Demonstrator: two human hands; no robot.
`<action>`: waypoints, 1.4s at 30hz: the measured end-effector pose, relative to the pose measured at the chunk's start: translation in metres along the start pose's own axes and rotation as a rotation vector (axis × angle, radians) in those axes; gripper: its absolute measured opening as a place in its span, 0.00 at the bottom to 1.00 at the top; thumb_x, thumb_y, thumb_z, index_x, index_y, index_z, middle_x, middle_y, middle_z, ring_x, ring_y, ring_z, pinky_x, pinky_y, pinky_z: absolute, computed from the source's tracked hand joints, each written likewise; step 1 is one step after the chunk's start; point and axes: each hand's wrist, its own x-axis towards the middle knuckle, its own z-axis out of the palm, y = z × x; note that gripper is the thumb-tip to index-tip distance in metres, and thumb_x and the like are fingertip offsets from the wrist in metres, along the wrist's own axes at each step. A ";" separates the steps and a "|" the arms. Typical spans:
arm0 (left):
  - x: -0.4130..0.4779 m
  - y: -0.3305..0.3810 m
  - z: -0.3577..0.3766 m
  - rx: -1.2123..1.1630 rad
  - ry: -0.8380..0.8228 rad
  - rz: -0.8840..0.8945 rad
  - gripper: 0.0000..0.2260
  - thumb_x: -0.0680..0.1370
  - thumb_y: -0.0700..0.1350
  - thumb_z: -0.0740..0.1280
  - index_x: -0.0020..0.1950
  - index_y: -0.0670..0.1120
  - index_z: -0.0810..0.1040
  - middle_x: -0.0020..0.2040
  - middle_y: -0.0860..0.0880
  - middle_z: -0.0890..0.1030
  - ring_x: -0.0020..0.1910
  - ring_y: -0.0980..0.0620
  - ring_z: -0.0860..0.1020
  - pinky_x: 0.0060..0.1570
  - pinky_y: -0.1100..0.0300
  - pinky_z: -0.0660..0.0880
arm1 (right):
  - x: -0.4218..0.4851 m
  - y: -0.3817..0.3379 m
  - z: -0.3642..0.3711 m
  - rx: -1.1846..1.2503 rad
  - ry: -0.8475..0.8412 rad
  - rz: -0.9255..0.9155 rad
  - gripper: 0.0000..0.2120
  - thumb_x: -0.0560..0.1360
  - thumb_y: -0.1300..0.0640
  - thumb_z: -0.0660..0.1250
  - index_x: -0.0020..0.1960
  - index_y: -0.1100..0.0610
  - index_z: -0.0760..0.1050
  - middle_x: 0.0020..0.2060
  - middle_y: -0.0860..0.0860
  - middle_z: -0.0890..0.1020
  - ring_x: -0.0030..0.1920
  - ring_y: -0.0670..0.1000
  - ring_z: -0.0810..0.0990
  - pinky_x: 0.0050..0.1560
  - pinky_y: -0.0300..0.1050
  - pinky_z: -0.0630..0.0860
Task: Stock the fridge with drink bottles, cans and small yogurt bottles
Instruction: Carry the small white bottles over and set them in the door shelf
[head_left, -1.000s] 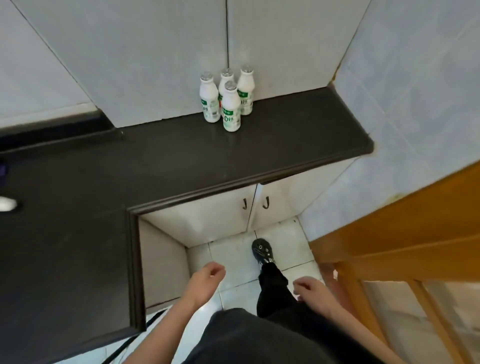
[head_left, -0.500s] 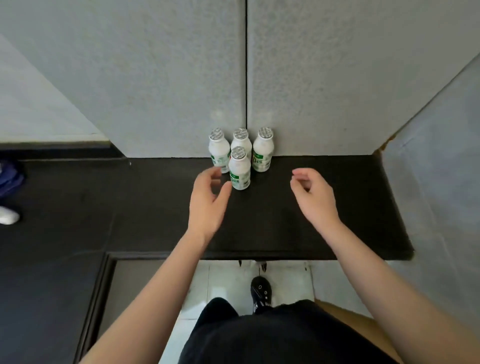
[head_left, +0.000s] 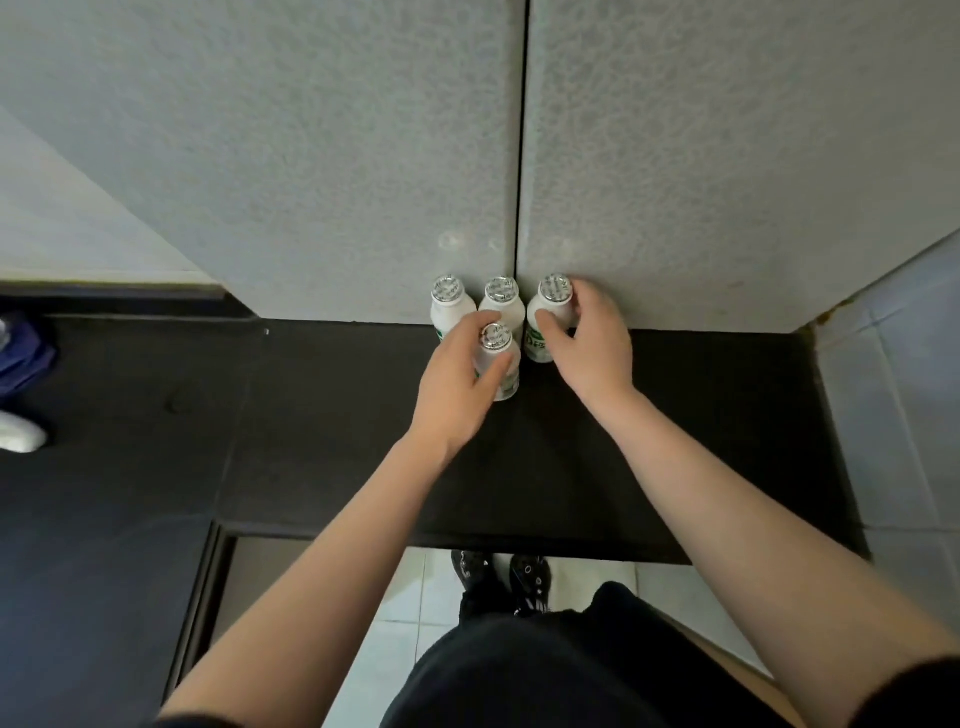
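Note:
Several small white yogurt bottles with foil lids stand upright in a tight cluster on the black countertop (head_left: 701, 415), against the grey cabinet doors. My left hand (head_left: 457, 384) grips the front bottle (head_left: 498, 364), thumb on its right side and fingers round its left. My right hand (head_left: 592, 348) grips the back right bottle (head_left: 550, 317), thumb on its front and fingers behind its neck. Two more bottles, the back left bottle (head_left: 448, 306) and the back middle bottle (head_left: 502, 304), stand untouched behind.
Grey cabinet doors (head_left: 363, 156) rise straight behind the bottles. The countertop runs left in an L shape, with a blue and white object (head_left: 21, 395) at its far left edge. A tiled wall (head_left: 898, 364) closes the right side. My shoes stand on the tiled floor below.
Both hands have moved forward from above the counter onto the bottles: the left hand has closed round the front bottle, the right hand round the back right one.

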 end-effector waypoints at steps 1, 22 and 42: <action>0.001 0.000 -0.002 -0.002 0.001 -0.004 0.16 0.78 0.46 0.66 0.65 0.52 0.71 0.56 0.59 0.76 0.55 0.60 0.74 0.56 0.54 0.75 | 0.003 0.001 0.002 -0.020 0.007 0.003 0.18 0.74 0.50 0.67 0.62 0.55 0.73 0.57 0.51 0.77 0.58 0.50 0.74 0.55 0.42 0.70; -0.137 -0.026 -0.046 -0.172 0.191 -0.247 0.17 0.79 0.42 0.64 0.62 0.62 0.72 0.52 0.63 0.78 0.52 0.64 0.77 0.48 0.72 0.74 | -0.092 -0.002 0.015 0.277 -0.104 -0.121 0.18 0.71 0.41 0.63 0.56 0.50 0.73 0.48 0.36 0.72 0.51 0.39 0.76 0.49 0.39 0.76; -0.423 -0.066 -0.085 -0.049 0.794 -0.541 0.17 0.76 0.46 0.68 0.52 0.69 0.70 0.49 0.65 0.77 0.45 0.59 0.77 0.40 0.71 0.73 | -0.292 -0.091 0.088 0.321 -0.767 -0.475 0.21 0.71 0.38 0.64 0.55 0.52 0.74 0.49 0.44 0.74 0.49 0.46 0.78 0.47 0.52 0.79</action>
